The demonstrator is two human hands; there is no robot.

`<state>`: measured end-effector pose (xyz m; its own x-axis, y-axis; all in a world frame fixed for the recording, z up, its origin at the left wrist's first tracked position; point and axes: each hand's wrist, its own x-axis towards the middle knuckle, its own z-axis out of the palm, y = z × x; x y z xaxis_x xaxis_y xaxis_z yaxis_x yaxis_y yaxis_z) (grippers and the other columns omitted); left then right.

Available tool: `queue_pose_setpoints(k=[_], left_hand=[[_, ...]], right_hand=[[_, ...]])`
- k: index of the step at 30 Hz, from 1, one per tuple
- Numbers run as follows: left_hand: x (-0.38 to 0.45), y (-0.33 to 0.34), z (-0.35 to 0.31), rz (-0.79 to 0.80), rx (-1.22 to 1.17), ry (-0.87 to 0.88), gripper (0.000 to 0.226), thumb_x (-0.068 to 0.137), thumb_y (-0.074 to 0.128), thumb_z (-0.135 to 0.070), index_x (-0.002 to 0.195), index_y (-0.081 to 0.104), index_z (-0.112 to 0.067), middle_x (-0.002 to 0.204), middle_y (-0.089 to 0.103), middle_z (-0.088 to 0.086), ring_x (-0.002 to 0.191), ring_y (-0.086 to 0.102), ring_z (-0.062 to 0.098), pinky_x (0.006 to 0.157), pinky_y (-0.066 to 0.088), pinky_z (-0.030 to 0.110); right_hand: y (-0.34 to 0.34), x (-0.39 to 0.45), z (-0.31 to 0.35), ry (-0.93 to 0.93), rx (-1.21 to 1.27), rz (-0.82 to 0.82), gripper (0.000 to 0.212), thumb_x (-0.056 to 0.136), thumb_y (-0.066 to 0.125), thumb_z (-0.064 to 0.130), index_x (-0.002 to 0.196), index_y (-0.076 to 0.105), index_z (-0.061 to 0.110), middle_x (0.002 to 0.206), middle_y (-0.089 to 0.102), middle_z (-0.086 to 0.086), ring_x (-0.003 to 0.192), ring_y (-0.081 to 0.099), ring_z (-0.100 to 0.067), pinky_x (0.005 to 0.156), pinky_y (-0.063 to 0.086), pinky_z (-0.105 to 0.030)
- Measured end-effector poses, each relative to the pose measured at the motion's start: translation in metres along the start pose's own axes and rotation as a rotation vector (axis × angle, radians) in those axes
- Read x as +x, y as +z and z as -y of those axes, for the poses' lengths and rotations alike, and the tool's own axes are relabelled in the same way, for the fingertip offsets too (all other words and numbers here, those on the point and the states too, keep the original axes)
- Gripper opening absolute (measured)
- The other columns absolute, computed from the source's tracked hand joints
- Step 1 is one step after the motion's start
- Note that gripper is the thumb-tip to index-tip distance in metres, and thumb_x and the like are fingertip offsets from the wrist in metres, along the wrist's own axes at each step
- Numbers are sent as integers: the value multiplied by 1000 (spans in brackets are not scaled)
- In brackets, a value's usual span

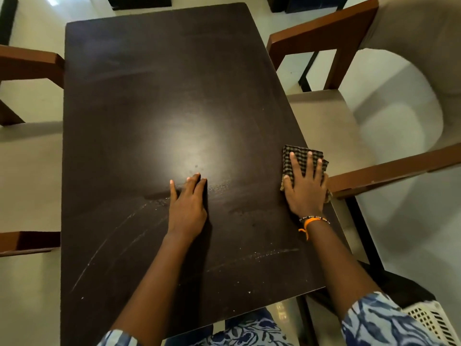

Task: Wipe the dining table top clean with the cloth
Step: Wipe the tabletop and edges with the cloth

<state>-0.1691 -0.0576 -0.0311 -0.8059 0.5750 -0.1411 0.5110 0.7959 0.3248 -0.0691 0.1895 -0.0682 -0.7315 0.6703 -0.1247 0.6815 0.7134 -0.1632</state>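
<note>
The dark brown dining table top [154, 101] fills the middle of the view. Pale dusty streaks and crumbs arc across its near half. A folded black-and-tan checked cloth [300, 152] lies at the table's right edge. My right hand [305, 186] presses flat on the cloth, fingers spread, with a beaded and orange wristband on the wrist. My left hand [188, 201] rests flat on the bare table near the centre, fingers together, holding nothing.
A wooden-armed chair [374, 176] with a beige seat stands close against the right edge. Another chair [27, 66] sits at the left side. A white slatted basket [431, 318] is on the floor at the lower right.
</note>
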Motion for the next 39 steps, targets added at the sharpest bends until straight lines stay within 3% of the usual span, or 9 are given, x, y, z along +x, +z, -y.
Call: queue_pose_setpoints(k=[4,15,18,20,25,30,34,39], left_hand=[[-7,-4,13,-17,-9,-22,64,86,42,1,145,22,-12,155,18,7,144,12,24,109,-20,43],[-60,-25,94,-144,-80,-256,59,86,39,4,143,27,-8,153,25,10,144,11,26,114,-6,50],[-78,-27,109,-157,-127,-350,55,91,37,0,144,26,-8,154,23,9,145,7,25,114,-6,47],[-88,-29,119,-149,-128,-379,54,92,37,-1,144,24,-9,154,21,8,145,5,24,114,-7,47],[-102,-36,143,-156,-141,-428,53,94,37,-6,145,23,-8,154,20,8,145,4,25,115,-7,44],[-112,-32,170,-152,-181,-508,54,95,38,-12,145,19,-5,154,18,11,145,6,25,116,-1,41],[-126,-29,188,-175,-281,-530,53,95,37,-9,144,19,-1,154,19,13,143,15,27,117,12,40],[-144,-32,199,-241,-436,-566,50,96,36,-10,144,23,-6,152,25,10,138,27,25,108,26,30]], right_hand=[[13,-21,41,-23,-5,-16,61,91,40,38,148,20,30,158,12,-12,144,7,-37,113,11,-56],[57,-115,241,-437,58,78,61,86,30,41,146,27,31,157,18,-11,143,17,-37,113,14,-56],[62,-127,255,-582,41,126,63,88,39,42,148,22,30,158,13,-9,144,11,-35,113,10,-56],[60,-121,246,-627,44,131,64,85,34,43,147,24,32,158,15,-6,145,12,-33,113,11,-56],[47,-84,183,-431,-30,31,64,83,27,45,146,26,33,158,16,-2,145,13,-30,112,10,-58],[36,-66,129,-163,-51,-5,61,91,42,35,148,21,28,158,14,-2,145,7,-31,113,8,-60],[43,-82,164,-65,-1,-31,63,90,37,35,149,19,26,159,12,-5,145,7,-34,112,5,-60],[63,-117,246,-204,2,2,66,85,33,37,149,21,28,159,12,-4,145,7,-34,112,4,-59]])
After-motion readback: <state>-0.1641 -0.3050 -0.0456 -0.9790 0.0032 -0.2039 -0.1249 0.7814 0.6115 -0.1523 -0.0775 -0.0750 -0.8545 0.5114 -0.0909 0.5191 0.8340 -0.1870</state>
